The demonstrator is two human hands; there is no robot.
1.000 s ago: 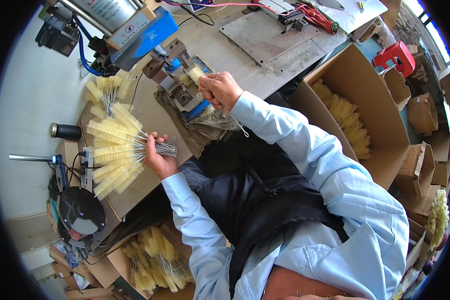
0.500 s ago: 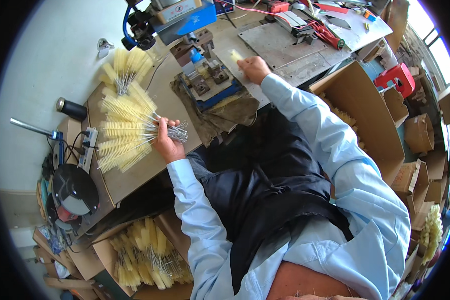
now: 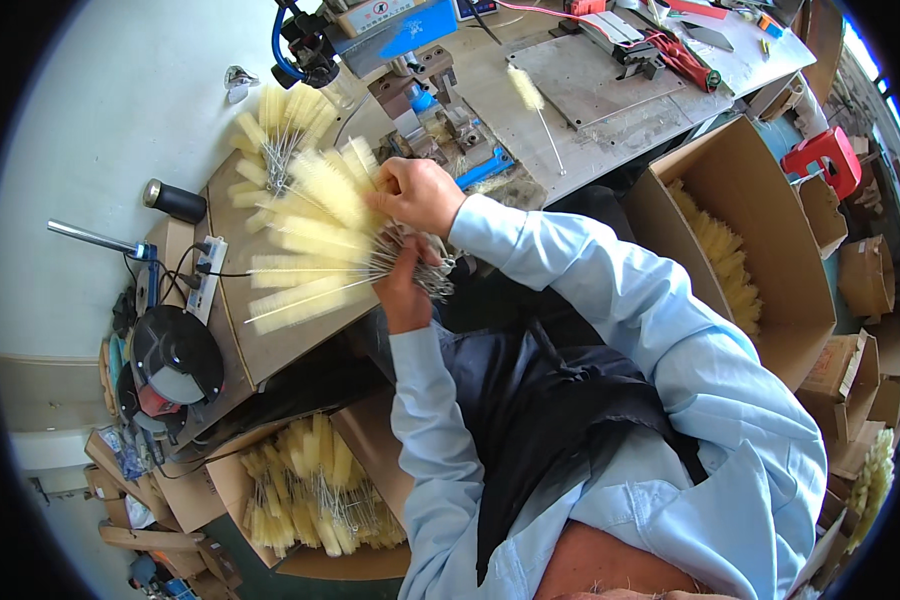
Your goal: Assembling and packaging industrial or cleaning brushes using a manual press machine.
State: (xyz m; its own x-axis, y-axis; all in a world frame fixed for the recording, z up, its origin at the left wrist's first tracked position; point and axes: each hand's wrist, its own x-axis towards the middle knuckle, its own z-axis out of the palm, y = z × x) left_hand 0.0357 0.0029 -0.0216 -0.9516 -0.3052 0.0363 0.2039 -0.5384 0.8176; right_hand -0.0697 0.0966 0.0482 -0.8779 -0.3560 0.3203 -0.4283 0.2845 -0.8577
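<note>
My left hand is wrapped round the twisted wire stems of a fan of bottle brushes with pale yellow bristles. Their looped wire ends stick out on its right side. My right hand is at the upper edge of the fan, fingers closed at the base of a brush's bristles; the fingertips are partly hidden. A single brush lies on the grey metal worktop to the right. Behind my right hand stands a small metal fixture with a blue base, partly covered by the hand.
Another pile of brushes lies at the table's back left. Cardboard boxes holding brushes stand at right and lower left. A blue machine head overhangs the fixture. A power strip and a black round-bodied machine are at left.
My right hand has left the worktop and come left to the bundle. The single brush now lies on the worktop. My left hand has moved right with its brushes, and the view has shifted.
</note>
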